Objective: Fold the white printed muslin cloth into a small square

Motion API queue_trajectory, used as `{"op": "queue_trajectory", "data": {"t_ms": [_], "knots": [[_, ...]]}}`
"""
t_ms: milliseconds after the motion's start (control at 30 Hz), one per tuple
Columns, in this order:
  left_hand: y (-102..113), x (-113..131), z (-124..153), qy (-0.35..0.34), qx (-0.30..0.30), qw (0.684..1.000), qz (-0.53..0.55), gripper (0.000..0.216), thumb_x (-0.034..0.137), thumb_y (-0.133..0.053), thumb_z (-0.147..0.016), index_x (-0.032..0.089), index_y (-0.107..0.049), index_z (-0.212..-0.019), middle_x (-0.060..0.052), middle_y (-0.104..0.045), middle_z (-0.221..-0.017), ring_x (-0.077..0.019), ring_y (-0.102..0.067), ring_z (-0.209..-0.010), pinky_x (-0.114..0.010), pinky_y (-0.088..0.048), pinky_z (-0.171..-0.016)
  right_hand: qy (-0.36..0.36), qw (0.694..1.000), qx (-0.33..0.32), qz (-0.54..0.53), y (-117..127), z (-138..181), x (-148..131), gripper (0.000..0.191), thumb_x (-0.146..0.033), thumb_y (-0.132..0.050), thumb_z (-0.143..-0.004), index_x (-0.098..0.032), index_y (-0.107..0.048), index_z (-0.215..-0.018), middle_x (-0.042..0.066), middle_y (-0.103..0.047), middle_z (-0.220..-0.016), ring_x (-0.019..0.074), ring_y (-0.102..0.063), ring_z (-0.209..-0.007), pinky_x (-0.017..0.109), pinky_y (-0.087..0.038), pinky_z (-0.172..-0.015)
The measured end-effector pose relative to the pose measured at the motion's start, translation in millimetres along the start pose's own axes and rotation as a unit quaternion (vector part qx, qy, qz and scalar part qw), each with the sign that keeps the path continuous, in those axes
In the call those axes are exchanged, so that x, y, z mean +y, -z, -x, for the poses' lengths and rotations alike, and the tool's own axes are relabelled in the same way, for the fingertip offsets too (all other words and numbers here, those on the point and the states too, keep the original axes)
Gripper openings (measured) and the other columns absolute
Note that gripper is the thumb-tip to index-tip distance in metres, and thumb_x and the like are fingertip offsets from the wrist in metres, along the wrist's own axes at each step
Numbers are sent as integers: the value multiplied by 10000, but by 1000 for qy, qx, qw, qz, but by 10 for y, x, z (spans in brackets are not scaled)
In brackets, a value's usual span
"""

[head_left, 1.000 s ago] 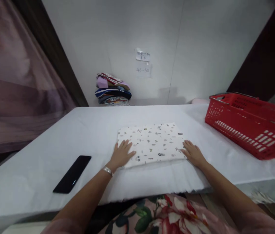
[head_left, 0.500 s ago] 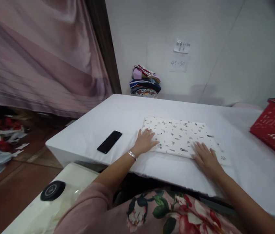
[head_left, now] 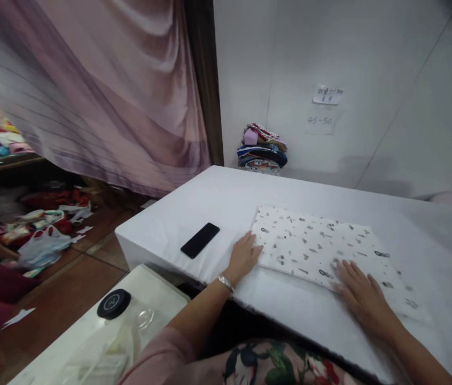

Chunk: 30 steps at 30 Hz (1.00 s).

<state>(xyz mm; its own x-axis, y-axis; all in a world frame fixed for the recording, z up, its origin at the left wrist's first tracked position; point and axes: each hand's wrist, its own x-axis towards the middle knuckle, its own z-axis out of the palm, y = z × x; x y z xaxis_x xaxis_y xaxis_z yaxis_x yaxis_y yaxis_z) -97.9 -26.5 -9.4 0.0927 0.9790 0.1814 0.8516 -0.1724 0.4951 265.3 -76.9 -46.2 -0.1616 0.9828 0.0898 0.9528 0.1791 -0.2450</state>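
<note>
A folded white cloth [head_left: 306, 243] with small dark and tan prints lies flat on the white table. My left hand [head_left: 243, 258], with a silver bracelet at the wrist, rests at the cloth's near left corner, its fingers stretched out. On the cloth's near right part lies my right hand [head_left: 360, 294], palm down, fingers extended and slightly blurred. Neither hand grips anything. A black phone [head_left: 200, 239] lies on the table to the left of my left hand.
Folded clothes [head_left: 262, 149] are stacked at the table's far edge, against the wall with paper notes [head_left: 328, 95]. A white side surface [head_left: 162, 289] at lower left bears a round black object [head_left: 114, 303] and clear plastic. Bags [head_left: 44, 246] litter the floor beyond.
The view has turned left, so everything sits farther right and the red basket has nearly left the picture. My left hand has shifted toward the cloth's left edge; my right hand stays on the cloth.
</note>
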Motion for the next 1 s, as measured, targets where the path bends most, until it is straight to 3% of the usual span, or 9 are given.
{"op": "queue_trajectory", "data": {"t_ms": [133, 233, 367, 533, 833, 1000], "knots": [[67, -12, -163, 66, 22, 997, 44, 450, 358, -416, -924, 145, -494, -1313, -119, -546, -1325, -224, -495, -1213, -350, -361, -1042, -6, 1000, -18, -18, -92, -85, 39, 665, -670, -279, -802, -597, -13, -1408, -130, -318, -1476, 257, -198, -1391, 564, -233, -1140], [120, 26, -386, 108, 16, 992, 56, 426, 340, -440, -912, 148, -510, -1285, -125, -591, -1260, -221, -553, -1124, -332, -411, -967, -12, 998, -16, -53, -38, -220, 12, 597, -662, -269, -818, -671, -12, -1357, -210, -276, -1468, 238, -181, -1393, 545, -246, -1146], [83, 79, -622, 116, -16, 993, 18, 357, 346, -450, -900, 145, -574, -1168, -145, -621, -1170, -242, -586, -1054, -342, -434, -890, 2, 995, -68, -70, 156, -506, -265, 662, -685, -252, -819, -533, -102, -1445, -136, -232, -1505, 245, -132, -1404, 508, -197, -1170], [-40, 39, -694, 135, 11, 991, -2, 382, 387, -466, -877, 163, -576, -1166, -153, -606, -1156, -267, -590, -1036, -354, -428, -859, 49, 993, -103, -43, 247, -1045, -726, 691, -619, -205, -879, -291, -262, -1484, -39, -168, -1545, 248, -81, -1425, 457, -136, -1181], [-44, 10, -704, 148, 11, 989, 11, 304, 392, -485, -852, 188, -609, -1040, -89, -655, -1034, -238, -608, -934, -331, -425, -789, 128, 988, -90, -14, -42, -2231, -1456, 593, -450, -257, -936, -156, -327, -1445, 93, -244, -1537, 245, -161, -1426, 482, -167, -1148], [17, -3, -711, 167, -11, 985, 37, 336, 439, -476, -866, 208, -598, -1077, -61, -667, -1027, -195, -615, -893, -290, -428, -761, 143, 988, -65, 2, -248, -2516, -1606, 558, -441, -255, -950, -139, -396, -1398, 130, -281, -1519, 286, -198, -1412, 525, -163, -1119]]}}
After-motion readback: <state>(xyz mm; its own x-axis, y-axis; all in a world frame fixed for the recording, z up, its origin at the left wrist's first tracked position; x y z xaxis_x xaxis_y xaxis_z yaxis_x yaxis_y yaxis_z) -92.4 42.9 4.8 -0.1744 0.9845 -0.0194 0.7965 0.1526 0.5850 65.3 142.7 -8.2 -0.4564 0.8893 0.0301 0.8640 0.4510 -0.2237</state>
